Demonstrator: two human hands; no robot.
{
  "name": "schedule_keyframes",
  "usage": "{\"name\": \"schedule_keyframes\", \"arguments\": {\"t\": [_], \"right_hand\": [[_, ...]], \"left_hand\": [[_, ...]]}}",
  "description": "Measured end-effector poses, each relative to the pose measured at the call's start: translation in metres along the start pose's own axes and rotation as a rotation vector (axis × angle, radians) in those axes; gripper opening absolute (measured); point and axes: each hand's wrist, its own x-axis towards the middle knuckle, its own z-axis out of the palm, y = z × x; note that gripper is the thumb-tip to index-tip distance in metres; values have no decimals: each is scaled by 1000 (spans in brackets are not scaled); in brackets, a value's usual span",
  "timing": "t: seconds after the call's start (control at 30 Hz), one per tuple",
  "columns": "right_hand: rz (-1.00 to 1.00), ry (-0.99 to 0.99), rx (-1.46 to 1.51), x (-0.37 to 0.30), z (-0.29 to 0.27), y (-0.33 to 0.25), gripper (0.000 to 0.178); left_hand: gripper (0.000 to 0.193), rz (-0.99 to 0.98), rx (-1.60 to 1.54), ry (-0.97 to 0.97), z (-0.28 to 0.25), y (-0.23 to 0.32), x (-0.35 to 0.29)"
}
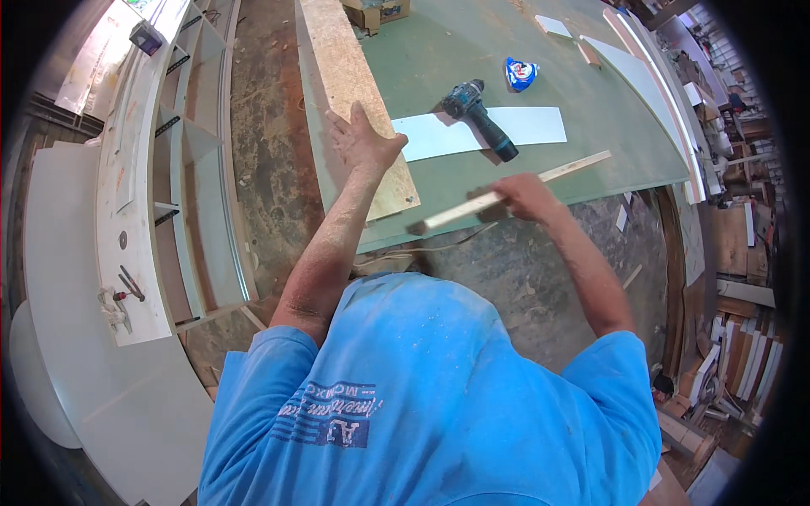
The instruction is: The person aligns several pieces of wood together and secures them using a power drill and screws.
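My left hand point(364, 145) lies with fingers spread on a long particle board point(350, 72), which rests along the left side of the green table top point(540, 173). In my right hand point(527, 198), closed round it, is a narrow pale wooden strip point(460, 212). The strip slants across the table's near edge, its lower left end dark and smeared by motion. Beyond that hand, a cordless drill point(479, 118) lies across a white panel strip point(527, 126). Sawdust coats my forearms.
A blue and white packet point(521, 74) and a cardboard box point(375, 13) sit farther back on the table. At left stands a white cabinet frame point(181, 169) with pliers point(132, 285) on its white panel. Offcuts point(747, 358) are stacked at right.
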Motion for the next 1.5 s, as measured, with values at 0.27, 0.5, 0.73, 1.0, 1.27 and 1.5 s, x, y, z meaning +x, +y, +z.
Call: {"name": "schedule_keyframes", "arguments": {"t": [0.27,0.5,0.73,1.0,1.27,1.5], "right_hand": [[111,347,18,-108,-57,11,28],[435,605,167,-180,-88,-12,34],[788,944,494,-256,-105,-27,29],[913,1072,668,-313,-82,-59,37],[1020,1122,778,-324,-45,-77,45],[999,832,770,-231,-79,-93,44]], "left_hand": [[120,1,58,1,-10,4,-7],[126,-48,-77,-25,-18,-21,7],[133,-205,24,-184,-45,13,32],[133,-177,32,-99,-32,14,56],[129,-131,-685,-230,-68,-101,98],[127,4,-596,-256,-66,-98,97]]}}
